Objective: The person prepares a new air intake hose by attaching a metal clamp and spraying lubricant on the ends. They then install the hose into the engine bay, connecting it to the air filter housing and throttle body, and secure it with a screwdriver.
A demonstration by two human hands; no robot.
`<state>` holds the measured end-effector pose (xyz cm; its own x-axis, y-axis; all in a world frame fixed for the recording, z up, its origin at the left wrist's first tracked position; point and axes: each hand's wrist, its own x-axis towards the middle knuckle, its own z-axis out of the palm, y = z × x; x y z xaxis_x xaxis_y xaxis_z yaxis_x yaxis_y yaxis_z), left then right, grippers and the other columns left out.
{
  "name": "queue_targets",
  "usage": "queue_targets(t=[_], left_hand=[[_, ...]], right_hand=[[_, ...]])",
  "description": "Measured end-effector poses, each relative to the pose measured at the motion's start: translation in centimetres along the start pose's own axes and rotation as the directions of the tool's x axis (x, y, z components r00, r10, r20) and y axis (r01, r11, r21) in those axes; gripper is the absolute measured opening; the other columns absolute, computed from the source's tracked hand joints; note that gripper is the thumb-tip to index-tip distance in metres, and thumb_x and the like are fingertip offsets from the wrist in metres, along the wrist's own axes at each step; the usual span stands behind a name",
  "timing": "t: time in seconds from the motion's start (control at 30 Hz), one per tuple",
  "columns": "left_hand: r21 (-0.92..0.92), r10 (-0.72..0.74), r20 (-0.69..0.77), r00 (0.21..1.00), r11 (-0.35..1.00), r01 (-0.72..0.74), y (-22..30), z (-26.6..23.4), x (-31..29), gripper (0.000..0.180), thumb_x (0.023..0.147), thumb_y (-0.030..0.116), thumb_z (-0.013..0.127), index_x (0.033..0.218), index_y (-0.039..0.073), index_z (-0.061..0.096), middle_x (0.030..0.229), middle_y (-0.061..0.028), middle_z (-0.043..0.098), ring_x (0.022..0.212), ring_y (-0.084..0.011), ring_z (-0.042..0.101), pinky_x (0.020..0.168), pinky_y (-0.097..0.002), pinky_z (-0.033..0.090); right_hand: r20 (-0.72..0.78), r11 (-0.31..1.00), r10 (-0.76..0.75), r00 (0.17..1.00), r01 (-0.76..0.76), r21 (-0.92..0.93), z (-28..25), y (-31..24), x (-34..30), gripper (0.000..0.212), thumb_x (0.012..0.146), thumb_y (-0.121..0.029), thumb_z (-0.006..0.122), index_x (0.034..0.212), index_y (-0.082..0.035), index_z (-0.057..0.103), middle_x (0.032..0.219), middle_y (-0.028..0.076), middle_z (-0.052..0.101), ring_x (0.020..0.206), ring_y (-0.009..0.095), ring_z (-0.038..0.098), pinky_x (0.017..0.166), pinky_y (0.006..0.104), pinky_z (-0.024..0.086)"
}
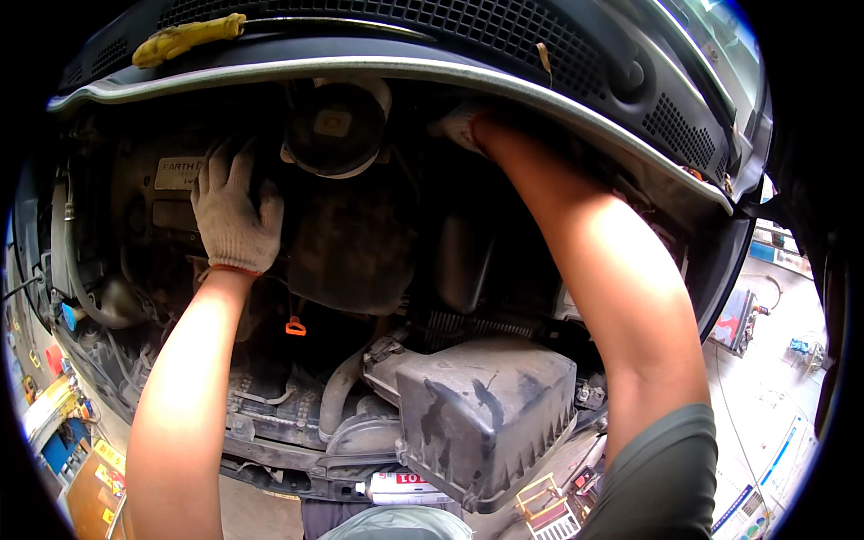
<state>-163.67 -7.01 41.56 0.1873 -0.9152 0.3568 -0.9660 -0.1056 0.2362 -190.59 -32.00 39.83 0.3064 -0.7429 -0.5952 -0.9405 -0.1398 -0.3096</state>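
My left hand (236, 207), in a pale knit work glove, lies with fingers spread on the dark engine cover (148, 193), beside its light label plate. Deep in the engine bay, my right hand (463, 128) reaches under the rear ledge (405, 67). It wears a similar glove; most of its fingers are lost in shadow, and what it touches cannot be made out. Between both hands sits a round black part (333, 130) with a pale rim. An orange pull ring (295, 327), like a dipstick handle, stands below my left hand.
A yellow-handled screwdriver (189, 40) lies on the black cowl grille (504, 31). Nearer me are a dusty black air filter box (486, 396), a curved hose (340, 391) and a spray can (405, 488). Tools and boxes lie on the floor at both sides.
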Motion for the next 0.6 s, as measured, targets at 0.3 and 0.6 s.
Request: queue_targets(t=[0.3, 0.6], left_hand=[[-0.02, -0.005, 0.022, 1.0, 1.0, 0.005, 0.0, 0.1, 0.1, 0.065, 0.094, 0.028, 0.064, 0.157, 0.012, 0.06, 0.158, -0.0228, 0.056, 0.147, -0.0474, 0.051, 0.122, -0.0596, 0.041], [0.021, 0.017, -0.006, 1.0, 1.0, -0.017, 0.0, 0.3, 0.1, 0.066, 0.093, 0.029, 0.062, 0.156, 0.011, 0.059, 0.158, -0.0221, 0.056, 0.148, -0.0469, 0.051, 0.121, -0.0619, 0.04]], right_hand=[[-0.004, 0.992, -0.071, 0.997, 0.071, 0.102, -0.7, 1.5, 1.7, 0.079, 0.093, -0.043, 0.088, 0.157, -0.004, 0.062, 0.164, 0.022, 0.059, 0.155, 0.035, 0.052, 0.128, 0.0512, 0.043], [-0.022, 0.995, -0.082, 0.996, 0.083, 0.05, -1.4, 0.8, 2.0, 0.078, 0.093, -0.043, 0.088, 0.157, -0.004, 0.063, 0.163, 0.022, 0.06, 0.154, 0.035, 0.052, 0.127, 0.0512, 0.043]])
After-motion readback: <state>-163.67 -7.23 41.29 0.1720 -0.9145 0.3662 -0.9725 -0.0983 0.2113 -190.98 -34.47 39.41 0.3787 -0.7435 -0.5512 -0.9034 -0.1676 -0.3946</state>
